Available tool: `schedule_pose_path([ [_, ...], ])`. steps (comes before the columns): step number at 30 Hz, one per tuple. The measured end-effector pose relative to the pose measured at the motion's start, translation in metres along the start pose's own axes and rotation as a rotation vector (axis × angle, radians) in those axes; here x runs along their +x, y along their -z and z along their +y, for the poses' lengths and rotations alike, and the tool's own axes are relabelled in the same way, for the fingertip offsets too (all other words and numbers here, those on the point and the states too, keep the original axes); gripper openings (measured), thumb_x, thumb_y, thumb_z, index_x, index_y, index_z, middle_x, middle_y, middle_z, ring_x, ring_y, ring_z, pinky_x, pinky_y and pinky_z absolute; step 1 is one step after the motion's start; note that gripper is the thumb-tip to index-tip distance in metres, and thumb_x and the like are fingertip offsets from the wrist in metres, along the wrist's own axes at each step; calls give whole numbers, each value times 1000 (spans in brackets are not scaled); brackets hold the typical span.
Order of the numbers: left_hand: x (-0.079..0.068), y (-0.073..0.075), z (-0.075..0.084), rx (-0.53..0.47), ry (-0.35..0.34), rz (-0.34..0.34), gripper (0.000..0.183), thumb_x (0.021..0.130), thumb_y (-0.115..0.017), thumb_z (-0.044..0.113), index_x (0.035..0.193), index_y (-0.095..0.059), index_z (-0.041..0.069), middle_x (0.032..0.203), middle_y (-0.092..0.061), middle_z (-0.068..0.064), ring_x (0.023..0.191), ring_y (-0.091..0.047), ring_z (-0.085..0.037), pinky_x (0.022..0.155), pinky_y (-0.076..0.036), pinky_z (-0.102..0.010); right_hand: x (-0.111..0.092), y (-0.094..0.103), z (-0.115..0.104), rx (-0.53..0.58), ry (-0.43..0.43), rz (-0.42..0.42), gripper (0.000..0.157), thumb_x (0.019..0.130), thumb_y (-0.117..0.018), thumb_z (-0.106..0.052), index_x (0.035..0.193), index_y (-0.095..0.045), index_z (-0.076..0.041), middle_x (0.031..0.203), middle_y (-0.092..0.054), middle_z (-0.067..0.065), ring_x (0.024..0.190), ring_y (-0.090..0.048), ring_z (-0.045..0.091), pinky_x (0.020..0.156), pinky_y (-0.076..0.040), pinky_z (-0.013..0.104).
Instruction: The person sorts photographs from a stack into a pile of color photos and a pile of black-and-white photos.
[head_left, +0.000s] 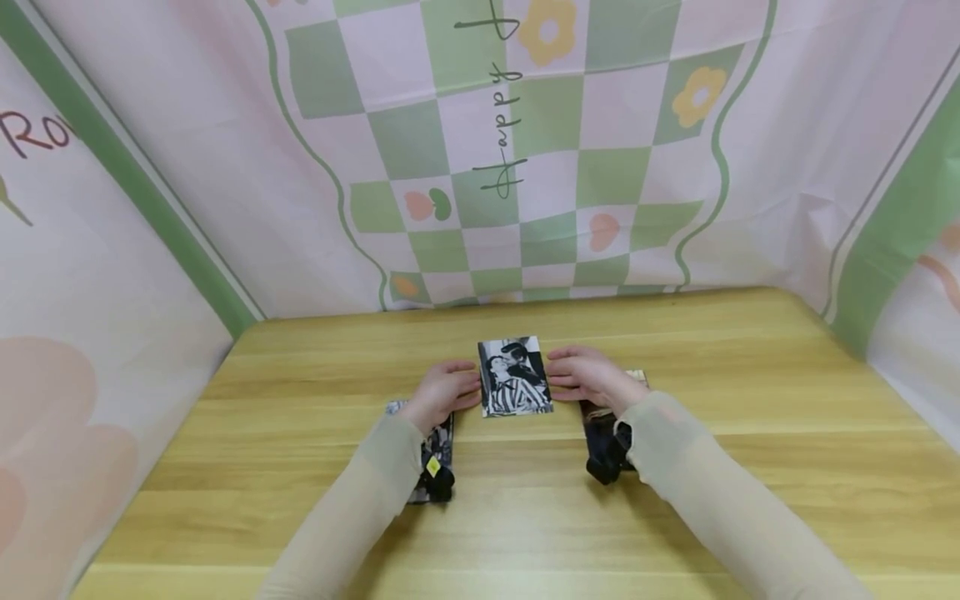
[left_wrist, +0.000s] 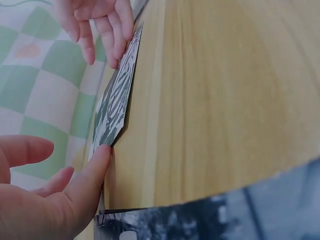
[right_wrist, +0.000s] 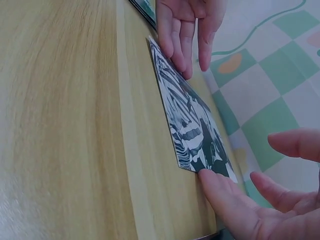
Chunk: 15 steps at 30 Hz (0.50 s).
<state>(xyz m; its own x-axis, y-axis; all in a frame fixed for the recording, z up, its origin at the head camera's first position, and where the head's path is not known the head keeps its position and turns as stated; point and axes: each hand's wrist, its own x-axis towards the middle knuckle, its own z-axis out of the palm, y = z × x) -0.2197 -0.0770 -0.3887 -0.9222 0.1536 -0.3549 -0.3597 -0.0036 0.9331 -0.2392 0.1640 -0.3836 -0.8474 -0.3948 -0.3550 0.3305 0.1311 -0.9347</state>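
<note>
A black-and-white photo card (head_left: 515,379) showing two people lies on the wooden table between the two hands. At its left edge the left hand (head_left: 447,390) rests with its fingertips, the fingers loosely spread. The right hand (head_left: 588,375) touches the opposite edge in the same way, its fingers nearly straight. In the left wrist view the card (left_wrist: 117,95) appears at a steep slant, a left fingertip at its near end. The right wrist view shows the card (right_wrist: 187,120) with its striped clothing print, a right fingertip right at its corner.
Under the left wrist lies another dark picture card (head_left: 444,446), partly covered by the forearm. A further card (head_left: 597,425) lies beneath the right wrist. The wooden table (head_left: 517,517) ends at the back against a checkered curtain (head_left: 551,183).
</note>
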Motion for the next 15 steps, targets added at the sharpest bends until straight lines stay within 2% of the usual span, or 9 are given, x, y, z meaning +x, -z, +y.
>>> schedule_pose_path([
  [1, 1, 0, 0, -6, 4, 1, 42, 97, -42, -3, 139, -36, -9, 138, -43, -28, 126, -47, -36, 100, -49, -39, -4, -5, -4, -10, -17, 20, 61, 95, -49, -12, 144, -20, 10, 147, -26, 33, 135, -31, 44, 104, -44, 46],
  [5, 1, 0, 0, -19, 22, 11, 42, 97, -43, -2, 138, -38, -8, 137, -45, -28, 125, -48, -35, 100, -49, -38, -5, -10, -7, 6, -41, 52, 56, 98, -42, -7, 145, -17, 10, 147, -25, 32, 136, -30, 43, 105, -43, 47],
  [15, -2, -3, 2, 36, 32, 41, 42, 96, -48, 1, 137, -41, -6, 135, -47, -24, 120, -51, -32, 96, -52, -35, -3, -9, -4, -15, -58, 76, 54, 99, -40, -8, 146, -18, 9, 146, -27, 32, 134, -33, 42, 100, -49, 42],
])
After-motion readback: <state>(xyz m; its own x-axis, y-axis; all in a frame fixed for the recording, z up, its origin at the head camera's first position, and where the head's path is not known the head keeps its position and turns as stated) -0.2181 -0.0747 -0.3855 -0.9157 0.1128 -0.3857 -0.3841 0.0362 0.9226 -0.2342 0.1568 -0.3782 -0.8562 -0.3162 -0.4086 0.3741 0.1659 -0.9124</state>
